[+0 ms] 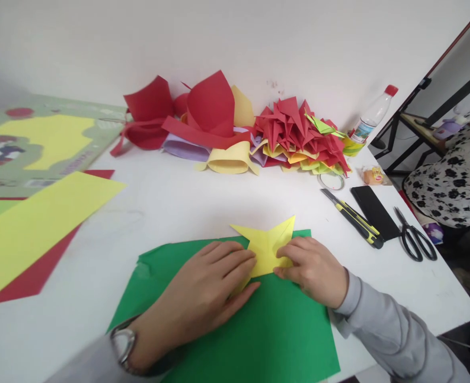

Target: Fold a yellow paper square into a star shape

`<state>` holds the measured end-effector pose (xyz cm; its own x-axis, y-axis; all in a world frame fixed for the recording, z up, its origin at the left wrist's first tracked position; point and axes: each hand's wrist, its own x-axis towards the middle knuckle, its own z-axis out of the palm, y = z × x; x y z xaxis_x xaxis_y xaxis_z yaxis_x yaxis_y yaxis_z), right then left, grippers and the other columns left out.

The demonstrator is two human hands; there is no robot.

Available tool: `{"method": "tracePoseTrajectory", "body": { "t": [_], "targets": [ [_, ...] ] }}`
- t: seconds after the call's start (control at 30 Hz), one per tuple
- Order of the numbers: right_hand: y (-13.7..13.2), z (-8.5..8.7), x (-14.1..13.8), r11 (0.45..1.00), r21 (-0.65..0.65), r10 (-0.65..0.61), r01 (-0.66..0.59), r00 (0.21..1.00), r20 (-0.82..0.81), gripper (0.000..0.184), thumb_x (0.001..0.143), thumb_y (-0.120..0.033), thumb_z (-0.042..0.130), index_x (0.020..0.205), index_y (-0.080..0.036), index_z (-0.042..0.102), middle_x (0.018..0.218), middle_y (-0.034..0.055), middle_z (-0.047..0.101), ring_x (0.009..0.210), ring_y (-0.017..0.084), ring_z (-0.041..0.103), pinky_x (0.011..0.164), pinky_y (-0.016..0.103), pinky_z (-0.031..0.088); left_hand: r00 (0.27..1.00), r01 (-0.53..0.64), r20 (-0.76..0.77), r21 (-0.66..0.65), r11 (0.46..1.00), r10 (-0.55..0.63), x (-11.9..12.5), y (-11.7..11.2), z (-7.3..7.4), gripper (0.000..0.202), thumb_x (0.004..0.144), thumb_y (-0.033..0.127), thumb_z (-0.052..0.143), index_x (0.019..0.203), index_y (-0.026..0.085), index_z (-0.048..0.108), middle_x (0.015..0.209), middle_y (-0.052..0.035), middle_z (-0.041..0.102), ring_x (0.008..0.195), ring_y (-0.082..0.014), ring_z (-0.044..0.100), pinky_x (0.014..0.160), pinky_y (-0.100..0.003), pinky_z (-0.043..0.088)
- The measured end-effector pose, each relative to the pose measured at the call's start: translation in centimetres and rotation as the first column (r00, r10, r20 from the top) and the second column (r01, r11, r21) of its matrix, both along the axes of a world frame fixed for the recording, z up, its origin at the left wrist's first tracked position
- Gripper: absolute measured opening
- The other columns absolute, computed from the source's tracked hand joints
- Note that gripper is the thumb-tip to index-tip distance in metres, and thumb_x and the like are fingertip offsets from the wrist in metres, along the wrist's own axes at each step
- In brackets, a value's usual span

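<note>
A folded yellow paper piece (pixel 267 247) with two pointed corners at its far side lies on a green sheet (pixel 282 330). My left hand (pixel 214 282) rests flat over the paper's left part, fingers stretched out and covering some of it. On the right edge, my right hand (pixel 308 263) has its fingers curled, thumb and fingertips pinching the paper. The paper's lower left part is hidden beneath my left hand.
Yellow sheets (pixel 51 223) lie over red paper at left. Red paper shapes (pixel 211 106) and folded pieces (pixel 294 130) line the wall. A utility knife (pixel 354 219), black phone-like slab (pixel 372 210), scissors (pixel 412 234), tape roll (pixel 331 181) and bottle (pixel 372 117) stand right. Someone in patterned clothing (pixel 450 175) is beyond.
</note>
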<state>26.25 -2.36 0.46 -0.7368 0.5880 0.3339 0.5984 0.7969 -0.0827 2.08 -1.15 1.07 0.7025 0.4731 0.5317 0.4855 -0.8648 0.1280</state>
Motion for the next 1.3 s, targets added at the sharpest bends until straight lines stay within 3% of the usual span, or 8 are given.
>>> {"method": "tracePoseTrajectory", "body": {
  "t": [0.23,0.37,0.53,0.67,0.8,0.93,1.1,1.3],
  "targets": [
    [0.3,0.2,0.2,0.998,0.047,0.037,-0.037,0.999,0.0,0.022,0.097,-0.018,0.051,0.091,-0.018,0.073,0.105,0.0079,0.069,0.095,0.022,0.057,0.076,0.036,0.044,0.999,-0.023,-0.03,-0.09,0.996,0.02,0.3,-0.3,-0.5,0.016,0.093,0.021,0.05,0.096,0.016,0.065,0.083,-0.0056,0.066,0.079,-0.0219,0.062,0.072,-0.037,0.052],
    [0.4,0.0,0.3,0.997,0.068,0.042,-0.04,0.999,-0.032,0.02,0.091,-0.013,0.052,0.098,-0.016,0.07,0.106,0.0099,0.069,0.097,0.024,0.057,0.077,0.037,0.044,0.994,-0.105,-0.041,-0.12,0.987,0.101,0.1,-0.5,-0.6,0.023,0.092,0.031,0.052,0.104,0.014,0.063,0.093,-0.01,0.066,0.085,-0.0254,0.062,0.073,-0.04,0.053],
    [0.3,0.1,0.2,0.999,0.032,0.001,0.0,0.999,-0.037,0.022,0.092,-0.012,0.049,0.104,-0.014,0.068,0.101,0.01,0.069,0.091,0.022,0.056,0.076,0.036,0.043,0.987,-0.162,-0.046,-0.175,0.971,0.157,-0.2,-0.4,-0.8,0.029,0.091,0.038,0.054,0.106,0.015,0.063,0.09,-0.0081,0.063,0.083,-0.0246,0.06,0.072,-0.04,0.053],
    [0.1,0.6,-0.1,0.998,0.035,-0.052,0.053,0.998,-0.032,0.018,0.092,-0.014,0.052,0.098,-0.014,0.069,0.091,0.0095,0.067,0.081,0.021,0.053,0.07,0.035,0.039,0.991,-0.123,0.033,-0.206,0.971,0.132,-0.1,-0.3,-0.8,0.018,0.095,0.027,0.05,0.097,0.015,0.064,0.084,-0.0055,0.06,0.078,-0.0199,0.057,0.068,-0.033,0.051],
    [-0.1,0.7,-0.2,0.997,0.038,-0.071,0.073,0.996,-0.056,0.019,0.095,-0.019,0.05,0.094,-0.014,0.068,0.089,0.0085,0.064,0.078,0.02,0.051,0.067,0.034,0.036,0.995,-0.051,0.082,-0.073,0.996,0.057,-0.1,-0.1,-0.3,0.03,0.095,0.008,0.038,0.085,0.018,0.064,0.083,-0.0033,0.062,0.075,-0.0159,0.055,0.069,-0.028,0.047],
    [-0.2,0.0,-0.2,0.995,0.049,-0.083,0.085,0.996,-0.044,0.014,0.091,-0.016,0.057,0.099,-0.017,0.068,0.094,0.0092,0.063,0.081,0.02,0.051,0.069,0.033,0.035,0.997,0.04,0.059,0.014,0.999,-0.041,-0.2,0.0,0.1,0.032,0.095,0.006,0.038,0.08,0.018,0.063,0.082,-0.0027,0.066,0.079,-0.0168,0.057,0.074,-0.031,0.047],
    [-0.2,-0.5,-0.2,0.997,0.052,-0.058,0.058,0.998,-0.001,0.021,0.086,-0.013,0.062,0.104,-0.021,0.068,0.097,0.0096,0.061,0.083,0.021,0.05,0.069,0.033,0.036,0.999,0.03,0.014,-0.058,0.998,-0.029,0.1,0.1,-0.2,0.024,0.093,0.007,0.044,0.092,0.016,0.066,0.089,-0.0046,0.068,0.084,-0.0182,0.058,0.078,-0.033,0.048],
    [-0.4,0.0,-0.4,0.998,-0.007,-0.06,0.06,0.998,-0.003,0.02,0.092,-0.024,0.058,0.11,-0.021,0.067,0.101,0.0112,0.061,0.086,0.022,0.051,0.07,0.035,0.039,0.999,0.036,0.012,-0.1,0.994,-0.035,0.3,-0.1,-0.6,0.023,0.098,0.015,0.044,0.093,0.016,0.066,0.088,-0.0047,0.067,0.082,-0.018,0.058,0.075,-0.033,0.049]
  ]
}}
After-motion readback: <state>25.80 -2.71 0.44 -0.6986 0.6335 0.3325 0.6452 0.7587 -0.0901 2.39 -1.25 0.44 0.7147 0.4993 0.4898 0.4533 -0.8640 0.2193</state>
